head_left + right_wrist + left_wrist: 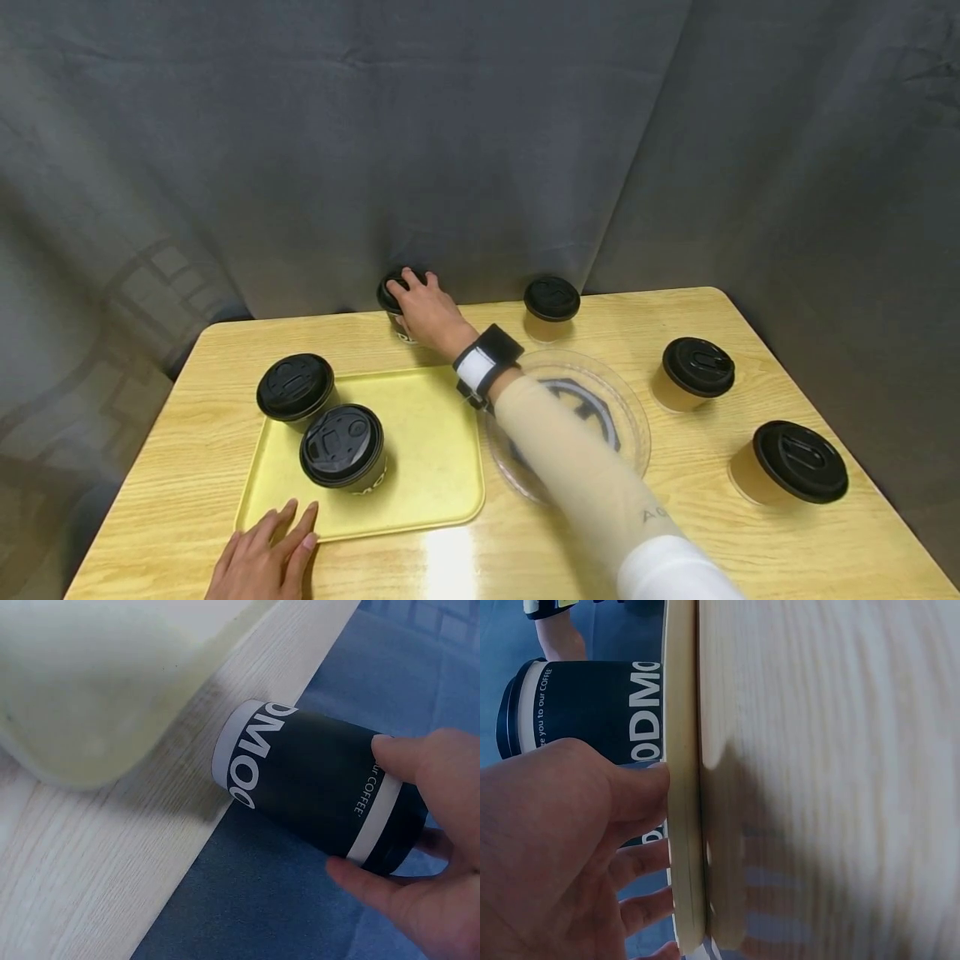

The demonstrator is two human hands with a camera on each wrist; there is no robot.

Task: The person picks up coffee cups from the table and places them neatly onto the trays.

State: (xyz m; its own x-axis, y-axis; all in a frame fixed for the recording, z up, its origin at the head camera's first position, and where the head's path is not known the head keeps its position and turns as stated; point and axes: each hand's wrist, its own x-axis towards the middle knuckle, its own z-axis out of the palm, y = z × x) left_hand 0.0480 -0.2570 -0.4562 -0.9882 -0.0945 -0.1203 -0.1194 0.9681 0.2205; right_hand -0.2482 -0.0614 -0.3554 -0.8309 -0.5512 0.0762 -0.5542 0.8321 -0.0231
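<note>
My right hand point(429, 315) grips a dark paper coffee cup point(307, 780) near its lidded top, with the thumb on one side and fingers on the other. This cup is upright near the table's back edge, behind the yellow tray point(435, 467). Whether its base touches the table is hard to tell. My left hand point(262, 557) touches the tray's front left rim with its fingertips and thumb, fingers spread. On the tray's left side are two dark lidded cups, one in front point(343, 448) and one behind point(296, 388).
Right of the tray lies a clear round plastic dish point(639, 425) over a dark emblem, partly hidden by my right arm. Brown cups with black lids stand at the back point(551, 302), the right point(693, 371) and the front right point(795, 467). A grey curtain point(450, 150) hangs behind the table.
</note>
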